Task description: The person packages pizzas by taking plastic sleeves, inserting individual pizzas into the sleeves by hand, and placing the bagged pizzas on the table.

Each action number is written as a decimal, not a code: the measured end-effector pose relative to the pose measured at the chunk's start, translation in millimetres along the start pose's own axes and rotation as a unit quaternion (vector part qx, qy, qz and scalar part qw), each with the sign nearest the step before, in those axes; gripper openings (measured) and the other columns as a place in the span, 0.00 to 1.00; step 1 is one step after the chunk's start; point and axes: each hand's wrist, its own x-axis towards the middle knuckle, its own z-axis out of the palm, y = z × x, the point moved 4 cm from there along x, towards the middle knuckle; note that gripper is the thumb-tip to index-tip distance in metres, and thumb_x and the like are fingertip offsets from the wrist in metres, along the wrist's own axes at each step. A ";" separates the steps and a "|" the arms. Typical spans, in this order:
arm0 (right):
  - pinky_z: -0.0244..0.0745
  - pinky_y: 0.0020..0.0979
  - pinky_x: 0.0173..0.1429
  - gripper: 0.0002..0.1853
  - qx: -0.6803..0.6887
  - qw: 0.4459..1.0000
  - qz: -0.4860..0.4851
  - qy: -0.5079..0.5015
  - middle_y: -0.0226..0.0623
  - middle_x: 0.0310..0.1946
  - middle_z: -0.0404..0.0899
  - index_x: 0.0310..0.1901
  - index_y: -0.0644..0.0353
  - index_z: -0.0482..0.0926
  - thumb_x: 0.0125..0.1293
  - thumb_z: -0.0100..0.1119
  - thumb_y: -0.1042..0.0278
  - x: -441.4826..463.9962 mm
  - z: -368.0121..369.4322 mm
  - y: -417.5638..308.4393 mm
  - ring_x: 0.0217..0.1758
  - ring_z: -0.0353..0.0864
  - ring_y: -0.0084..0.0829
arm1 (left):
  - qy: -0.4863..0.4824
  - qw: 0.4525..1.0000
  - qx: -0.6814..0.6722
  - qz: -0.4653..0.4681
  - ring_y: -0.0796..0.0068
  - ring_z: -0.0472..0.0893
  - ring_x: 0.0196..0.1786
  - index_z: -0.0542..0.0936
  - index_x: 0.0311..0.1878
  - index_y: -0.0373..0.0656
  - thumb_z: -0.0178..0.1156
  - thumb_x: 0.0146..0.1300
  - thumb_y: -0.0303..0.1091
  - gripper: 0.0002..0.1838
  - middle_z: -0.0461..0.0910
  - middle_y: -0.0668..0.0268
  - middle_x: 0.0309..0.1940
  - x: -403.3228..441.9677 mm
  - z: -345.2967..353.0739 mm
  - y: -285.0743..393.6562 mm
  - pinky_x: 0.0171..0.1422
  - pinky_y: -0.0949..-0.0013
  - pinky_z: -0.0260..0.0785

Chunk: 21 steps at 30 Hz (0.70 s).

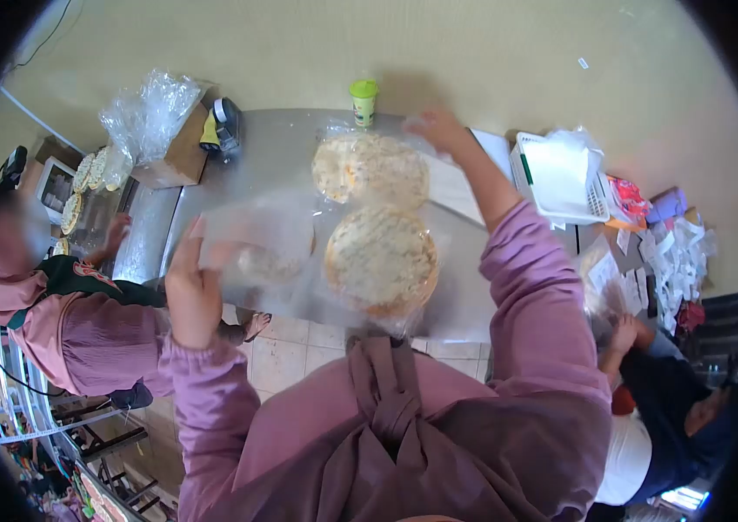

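Observation:
My left hand (195, 291) is closed on the edge of a clear plastic bag (251, 222), held over the left part of the metal table. Through the film shows a pale round topped base, like a pizza, partly hidden. My right hand (440, 130) is at the far side of the table, blurred by motion, so its fingers are unclear. Nearest to it lie white sheets (456, 187). Between my arms sits a pizza in clear wrap (382, 261). Behind that, more wrapped pizzas (369, 165) lie close together, touching or overlapping.
A green-lidded tub (363, 103) stands at the back edge. To the left are a cardboard box (169, 157) with plastic bags and a yellow-black tape dispenser (221, 129). A white basket (560, 178) stands right. Co-workers are at left (82, 331) and right (677, 435).

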 end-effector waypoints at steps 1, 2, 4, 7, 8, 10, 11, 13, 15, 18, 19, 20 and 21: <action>0.75 0.36 0.35 0.47 0.014 0.999 0.047 -0.003 0.49 0.52 0.71 0.58 0.68 0.64 0.43 0.66 0.38 -3.6 10.0 15.1 0.46 0.76 0.34 | -0.006 1.000 0.017 -0.019 0.61 0.70 0.59 0.70 0.55 0.30 0.44 0.44 0.13 0.29 0.70 0.49 0.55 -4.9 -0.8 -1.0 0.59 0.71 0.62; 0.73 0.36 0.42 0.51 0.036 0.994 0.106 -0.001 0.53 0.53 0.70 0.58 0.71 0.62 0.41 0.66 0.36 -1.4 27.6 37.1 0.51 0.74 0.38 | -0.006 1.000 0.024 -0.019 0.61 0.70 0.59 0.70 0.55 0.30 0.44 0.44 0.13 0.29 0.70 0.49 0.55 -8.9 -2.8 3.6 0.59 0.71 0.62; 0.65 0.35 0.60 0.57 0.086 0.969 0.232 0.015 0.60 0.54 0.68 0.57 0.76 0.61 0.36 0.66 0.32 10.7 69.0 86.6 0.59 0.68 0.48 | -0.027 0.991 0.010 -0.127 0.50 0.71 0.57 0.69 0.53 0.28 0.45 0.41 0.15 0.29 0.71 0.45 0.52 -19.0 -6.0 6.8 0.60 0.66 0.62; 0.64 0.35 0.61 0.59 0.112 0.959 0.259 -0.003 0.61 0.55 0.66 0.59 0.77 0.57 0.36 0.65 0.32 20.7 104.4 113.3 0.60 0.67 0.47 | -0.014 0.989 0.032 -0.141 0.65 0.71 0.58 0.69 0.56 0.29 0.38 0.44 0.13 0.30 0.71 0.53 0.54 -38.4 -11.8 4.7 0.59 0.72 0.61; 0.64 0.35 0.61 0.59 0.117 0.958 0.260 -0.011 0.61 0.55 0.66 0.59 0.77 0.57 0.36 0.65 0.32 22.2 108.3 115.9 0.60 0.67 0.47 | 0.002 0.981 -0.047 -0.190 0.65 0.70 0.58 0.66 0.58 0.29 0.36 0.45 0.13 0.31 0.70 0.54 0.55 -46.0 -11.1 4.1 0.54 0.73 0.66; 0.64 0.35 0.61 0.57 0.072 0.957 0.281 0.006 0.57 0.56 0.65 0.59 0.75 0.55 0.36 0.67 0.35 17.0 102.5 114.3 0.60 0.67 0.46 | 0.014 0.969 -0.060 -0.239 0.66 0.71 0.58 0.67 0.57 0.29 0.37 0.44 0.13 0.31 0.71 0.54 0.54 -60.7 -13.3 1.0 0.56 0.73 0.65; 0.64 0.35 0.61 0.57 0.074 0.956 0.283 0.000 0.57 0.56 0.65 0.59 0.75 0.55 0.36 0.67 0.35 18.5 107.6 121.4 0.60 0.67 0.46 | 0.028 0.955 -0.081 -0.283 0.67 0.71 0.57 0.67 0.57 0.28 0.39 0.44 0.12 0.31 0.72 0.53 0.52 -66.9 -14.5 -0.2 0.58 0.72 0.64; 0.64 0.34 0.62 0.55 0.077 0.944 0.320 -0.001 0.55 0.55 0.66 0.58 0.74 0.57 0.35 0.70 0.40 25.7 110.8 130.2 0.59 0.67 0.46 | 0.063 0.934 -0.131 -0.325 0.66 0.70 0.59 0.65 0.59 0.29 0.37 0.42 0.10 0.33 0.71 0.54 0.55 -73.7 -12.9 6.7 0.56 0.74 0.65; 0.66 0.32 0.60 0.58 0.061 0.945 0.322 -0.005 0.56 0.56 0.66 0.58 0.77 0.56 0.32 0.72 0.41 30.1 112.1 129.2 0.59 0.69 0.43 | 0.058 0.937 -0.104 -0.330 0.64 0.69 0.60 0.64 0.60 0.31 0.35 0.42 0.09 0.35 0.69 0.55 0.56 -88.2 -15.7 0.1 0.51 0.74 0.69; 0.71 0.31 0.55 0.57 0.082 0.947 0.312 0.004 0.58 0.54 0.68 0.56 0.80 0.58 0.30 0.76 0.46 32.3 116.3 135.0 0.56 0.73 0.41 | 0.099 0.916 -0.110 -0.373 0.62 0.69 0.61 0.64 0.60 0.31 0.36 0.43 0.10 0.35 0.68 0.54 0.57 -102.9 -17.7 3.9 0.45 0.74 0.73; 0.73 0.32 0.52 0.54 0.120 0.947 0.297 0.019 0.58 0.52 0.70 0.54 0.81 0.61 0.30 0.77 0.50 35.8 118.6 139.1 0.53 0.75 0.42 | 0.100 0.915 -0.110 -0.375 0.62 0.69 0.61 0.64 0.60 0.31 0.36 0.43 0.10 0.35 0.68 0.54 0.57 -105.2 -16.6 6.1 0.45 0.74 0.73; 0.73 0.32 0.52 0.54 0.119 0.948 0.296 0.017 0.58 0.52 0.70 0.54 0.81 0.61 0.30 0.77 0.50 38.0 120.9 144.6 0.53 0.75 0.42 | 0.112 0.913 -0.112 -0.376 0.62 0.68 0.61 0.64 0.60 0.32 0.36 0.43 0.11 0.34 0.68 0.54 0.57 -107.3 -16.5 8.2 0.43 0.73 0.73; 0.76 0.34 0.47 0.47 0.184 0.941 0.283 0.000 0.57 0.48 0.73 0.50 0.81 0.64 0.33 0.77 0.55 42.3 126.2 149.6 0.49 0.77 0.42 | 0.125 0.911 -0.114 -0.376 0.61 0.68 0.61 0.64 0.61 0.32 0.36 0.44 0.11 0.34 0.68 0.54 0.57 -109.0 -17.2 9.3 0.41 0.73 0.74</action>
